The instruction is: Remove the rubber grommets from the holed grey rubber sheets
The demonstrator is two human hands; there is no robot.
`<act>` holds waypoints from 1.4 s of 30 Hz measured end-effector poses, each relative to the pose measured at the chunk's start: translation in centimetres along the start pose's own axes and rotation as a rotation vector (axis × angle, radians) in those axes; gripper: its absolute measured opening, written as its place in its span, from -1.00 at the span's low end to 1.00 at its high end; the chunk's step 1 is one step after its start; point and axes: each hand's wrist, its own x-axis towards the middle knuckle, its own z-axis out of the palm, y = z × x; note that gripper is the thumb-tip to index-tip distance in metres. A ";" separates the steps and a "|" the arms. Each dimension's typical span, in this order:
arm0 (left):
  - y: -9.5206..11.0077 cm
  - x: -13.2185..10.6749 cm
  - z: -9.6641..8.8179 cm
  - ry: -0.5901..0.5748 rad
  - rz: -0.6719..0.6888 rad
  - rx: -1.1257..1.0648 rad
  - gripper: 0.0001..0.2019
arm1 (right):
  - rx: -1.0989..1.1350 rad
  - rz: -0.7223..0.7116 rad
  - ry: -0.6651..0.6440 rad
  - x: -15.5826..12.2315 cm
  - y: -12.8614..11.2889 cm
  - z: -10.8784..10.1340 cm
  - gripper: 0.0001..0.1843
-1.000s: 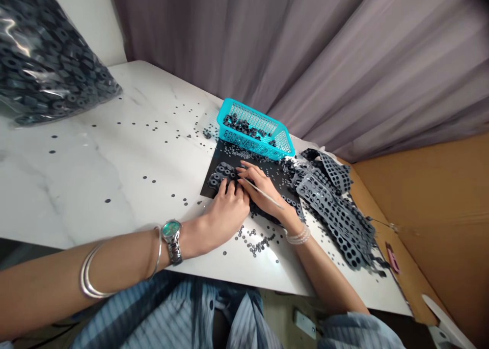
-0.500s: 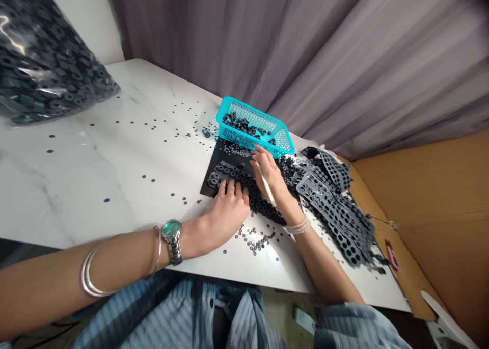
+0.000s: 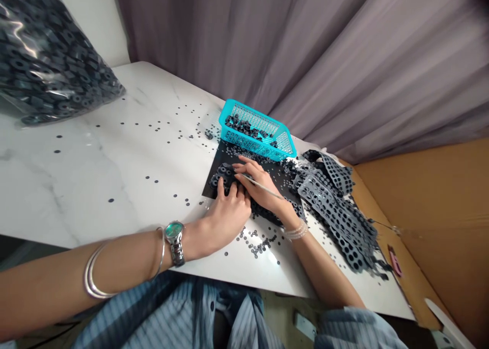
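Note:
My left hand [image 3: 229, 214] lies with fingers spread on a dark sheet of ring-shaped rubber pieces [image 3: 221, 170], pressing it down on a black mat [image 3: 208, 188]. In my right hand [image 3: 263, 188] is a thin, pale pen-like stick [image 3: 267, 189]. Its tip is hidden among the fingers, which are close above the sheet beside my left fingertips. Just behind the hands stands a turquoise basket [image 3: 250, 148] with loose black ring pieces [image 3: 244, 127] in it. Small dark discs [image 3: 262, 244] are scattered in front of the sheet.
Punched dark sheets [image 3: 336, 211] are piled at the right, near cardboard [image 3: 420, 201] and a pink-handled cutter [image 3: 395, 261]. A large clear bag of black rings [image 3: 57, 69] stands at the left. More discs dot the white table [image 3: 87, 170], with a curtain [image 3: 305, 48] behind.
My right hand has moved left and down onto the sheet, close to my left fingers, and the stick now lies flatter. My left hand stays on the sheet.

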 end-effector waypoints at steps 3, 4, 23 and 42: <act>0.0 0.0 0.3 -0.006 0.004 0.001 -0.63 | -0.003 -0.004 -0.016 0.0 0.2 0.6 -0.86; 0.0 0.0 0.3 -0.010 0.003 -0.001 -0.63 | -0.007 -0.006 -0.016 -0.1 0.3 0.7 -0.86; 0.5 0.1 0.3 -0.104 -0.044 -0.091 -0.55 | -0.120 -0.033 0.173 1.9 1.8 -0.4 -0.80; 0.5 -0.1 0.5 -0.039 -0.003 0.003 -0.61 | 0.035 -0.021 -0.060 1.4 -0.1 1.1 -0.87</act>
